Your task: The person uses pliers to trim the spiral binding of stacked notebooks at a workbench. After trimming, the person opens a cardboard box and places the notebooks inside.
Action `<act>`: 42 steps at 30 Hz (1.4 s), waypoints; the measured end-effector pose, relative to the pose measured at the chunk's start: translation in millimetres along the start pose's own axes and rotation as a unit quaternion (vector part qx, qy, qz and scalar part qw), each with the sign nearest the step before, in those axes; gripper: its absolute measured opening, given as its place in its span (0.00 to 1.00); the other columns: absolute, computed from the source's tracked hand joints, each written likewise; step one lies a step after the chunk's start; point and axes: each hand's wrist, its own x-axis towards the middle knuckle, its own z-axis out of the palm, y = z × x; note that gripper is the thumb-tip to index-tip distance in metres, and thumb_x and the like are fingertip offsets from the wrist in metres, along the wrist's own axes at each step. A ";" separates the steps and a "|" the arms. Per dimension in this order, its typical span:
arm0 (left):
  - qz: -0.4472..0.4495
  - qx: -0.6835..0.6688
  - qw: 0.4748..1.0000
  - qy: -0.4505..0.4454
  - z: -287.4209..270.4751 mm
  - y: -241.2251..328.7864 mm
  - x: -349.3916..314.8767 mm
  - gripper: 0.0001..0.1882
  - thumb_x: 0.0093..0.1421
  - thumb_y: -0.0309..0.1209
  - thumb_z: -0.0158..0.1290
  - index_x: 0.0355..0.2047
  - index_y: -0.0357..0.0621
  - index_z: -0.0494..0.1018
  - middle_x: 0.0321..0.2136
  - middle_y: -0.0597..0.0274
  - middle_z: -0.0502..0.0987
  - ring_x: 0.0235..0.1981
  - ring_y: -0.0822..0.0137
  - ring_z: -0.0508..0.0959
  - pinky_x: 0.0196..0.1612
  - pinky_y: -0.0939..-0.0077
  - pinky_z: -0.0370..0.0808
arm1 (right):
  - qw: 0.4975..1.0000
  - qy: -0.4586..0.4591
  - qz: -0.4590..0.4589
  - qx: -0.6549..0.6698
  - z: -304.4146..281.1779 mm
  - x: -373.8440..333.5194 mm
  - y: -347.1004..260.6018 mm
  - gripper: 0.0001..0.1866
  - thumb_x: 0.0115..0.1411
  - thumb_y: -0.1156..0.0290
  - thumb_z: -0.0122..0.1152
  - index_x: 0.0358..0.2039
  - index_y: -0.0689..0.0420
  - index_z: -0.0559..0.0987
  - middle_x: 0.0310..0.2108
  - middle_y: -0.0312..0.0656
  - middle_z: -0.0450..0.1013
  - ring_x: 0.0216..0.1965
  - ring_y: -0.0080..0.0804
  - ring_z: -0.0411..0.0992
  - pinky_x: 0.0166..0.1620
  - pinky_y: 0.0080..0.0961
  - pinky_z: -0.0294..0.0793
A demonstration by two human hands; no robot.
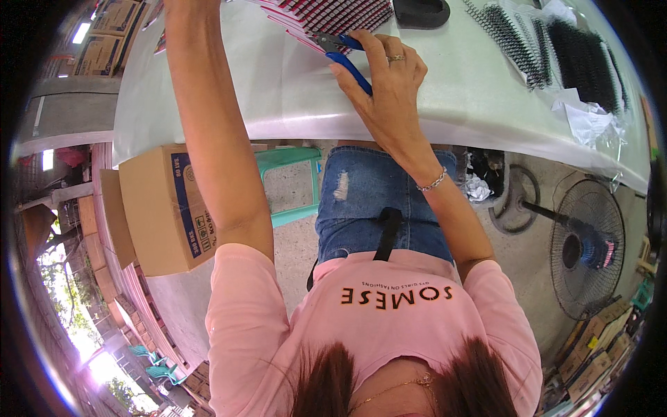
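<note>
Blue-handled pliers (349, 71) at the red-edged stack (337, 17) on the table (278, 104).
I observe the right hand (389, 90) clasping their handles; left hand out of view, cannot tell. Lettered: pink shirt (396, 323), carton (156, 208).

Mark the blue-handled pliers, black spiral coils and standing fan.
Blue-handled pliers (351, 71): head view, on the lower handle.
Black spiral coils (581, 64): head view, dense right-hand bundle.
Standing fan (587, 249): head view, middle of the grille.

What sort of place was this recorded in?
Probably a small workshop or packing space: black spiral coils lie on a white-covered table, and an open brown cardboard box stands nearby.
</note>
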 end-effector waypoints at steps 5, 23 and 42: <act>0.258 0.277 0.924 0.056 48.1 -35.5 -46.4 0.10 0.63 0.31 0.49 0.33 0.42 0.80 0.26 0.65 0.81 0.27 0.71 0.80 0.32 0.78 0.76 | 1.000 0.008 -0.001 -0.014 5.4 -0.1 -0.1 0.26 0.60 0.52 0.66 0.54 0.55 0.76 0.44 0.44 0.70 0.51 0.41 0.65 0.56 0.42 0.56; 0.071 0.124 0.990 -0.020 2.2 -4.2 -10.6 0.14 0.64 0.32 0.46 0.34 0.42 0.81 0.28 0.64 0.82 0.27 0.73 0.80 0.32 0.80 0.76 | 1.000 -0.025 0.014 0.001 -9.7 0.8 -7.8 0.26 0.62 0.52 0.64 0.54 0.55 0.75 0.45 0.49 0.70 0.51 0.45 0.64 0.58 0.48 0.53; -0.028 0.031 0.999 -0.021 -5.7 -0.9 4.7 0.13 0.64 0.31 0.44 0.28 0.46 0.79 0.23 0.68 0.78 0.23 0.75 0.76 0.27 0.81 0.72 | 0.999 -0.013 0.015 -0.039 1.5 -5.1 -0.3 0.24 0.62 0.52 0.64 0.52 0.54 0.76 0.41 0.45 0.71 0.46 0.39 0.66 0.53 0.40 0.59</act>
